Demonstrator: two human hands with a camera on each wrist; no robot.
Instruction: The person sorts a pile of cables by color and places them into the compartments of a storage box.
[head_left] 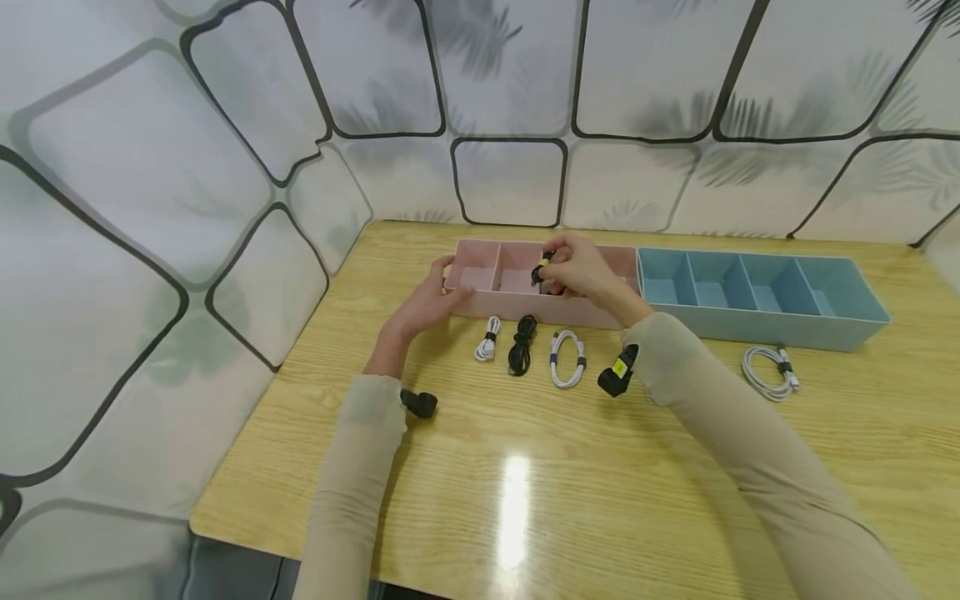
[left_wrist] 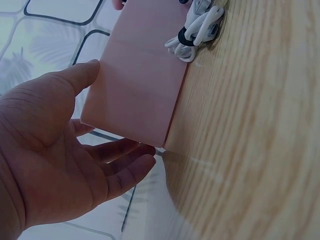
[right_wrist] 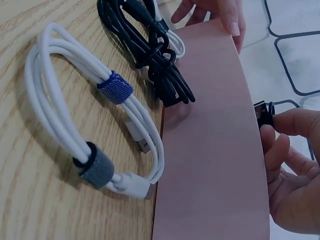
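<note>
One black cable [right_wrist: 263,115] is pinched in our right hand [head_left: 581,268] over the pink box [head_left: 517,307]; our left hand [head_left: 429,305], loosely spread, touches its nine-o'clock end. Apparently we're stowing; next likely needs release.

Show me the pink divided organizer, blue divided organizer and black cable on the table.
Pink divided organizer [head_left: 517,306], head view, front wall.
Blue divided organizer [head_left: 765,327], head view, front wall.
Black cable [right_wrist: 155,61], right wrist view, middle of its strands.
</note>
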